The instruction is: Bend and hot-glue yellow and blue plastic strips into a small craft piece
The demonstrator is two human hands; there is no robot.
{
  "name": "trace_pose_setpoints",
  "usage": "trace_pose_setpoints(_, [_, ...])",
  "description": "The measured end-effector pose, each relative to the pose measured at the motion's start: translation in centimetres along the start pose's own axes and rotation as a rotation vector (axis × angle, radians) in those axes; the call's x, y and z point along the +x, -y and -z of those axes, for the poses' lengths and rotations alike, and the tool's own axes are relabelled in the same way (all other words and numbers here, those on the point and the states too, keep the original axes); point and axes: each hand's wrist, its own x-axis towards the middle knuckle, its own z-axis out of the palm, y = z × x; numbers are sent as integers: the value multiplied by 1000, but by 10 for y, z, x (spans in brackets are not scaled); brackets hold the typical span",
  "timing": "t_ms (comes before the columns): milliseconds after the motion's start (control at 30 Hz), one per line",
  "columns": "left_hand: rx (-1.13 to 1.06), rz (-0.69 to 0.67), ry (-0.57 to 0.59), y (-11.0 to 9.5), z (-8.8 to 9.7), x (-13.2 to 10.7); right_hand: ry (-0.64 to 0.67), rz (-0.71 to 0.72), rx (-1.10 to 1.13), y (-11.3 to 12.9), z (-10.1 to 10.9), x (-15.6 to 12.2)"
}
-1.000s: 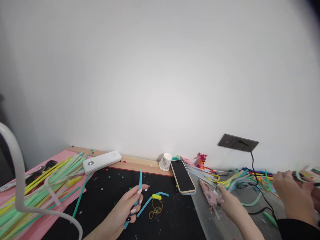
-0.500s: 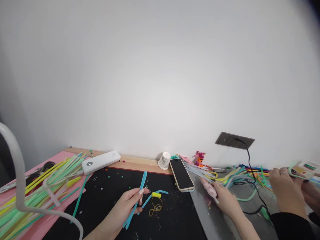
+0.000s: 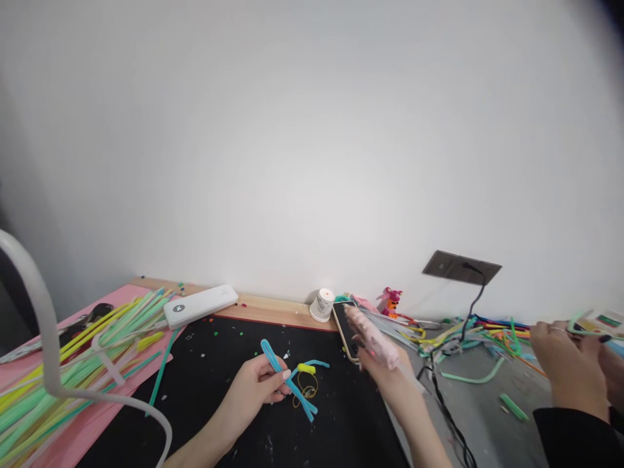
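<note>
Between thumb and fingers, my left hand (image 3: 251,383) pinches a folded blue pipe cleaner (image 3: 301,398), its looped end pointing up and left and its other ends down and right. My right hand (image 3: 392,380) is wrapped around a pink hot glue gun (image 3: 373,339), raised in front of the phone; a small red light glows on it. Just right of my left hand, a small piece of yellow pipe cleaner (image 3: 307,368) with a blue strand and a thin yellowish loop (image 3: 308,389) lies on the black mat (image 3: 341,422).
Pipe cleaners (image 3: 112,338) cover pink paper at left, near a white power bank (image 3: 202,305). A paper cup (image 3: 322,305), phone (image 3: 344,331) and small figurine (image 3: 391,301) stand along the wall. A black cord (image 3: 446,409) crosses the grey surface. Another person's hands (image 3: 568,367) work at right.
My right hand has lifted the glue gun and brought it left, dragging the black cord along. My left hand has turned the blue pipe cleaner so it slants the other way.
</note>
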Motion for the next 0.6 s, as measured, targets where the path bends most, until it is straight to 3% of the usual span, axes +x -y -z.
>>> trace_pose_setpoints(100, [23,-8,-49,-1,0,1,201,-44,163,11,-32,-2])
trace_pose_setpoints(267, [52,-17,-100,-3,-1,4,316,-68,189,4,-70,-10])
trace_pose_setpoints(400, [60,-20,-109,1,-2,8,329,-95,121,-14,-85,-16])
trace_pose_setpoints(600, [108,-63,-98,6,-3,8,254,6,77,-26,-90,-18])
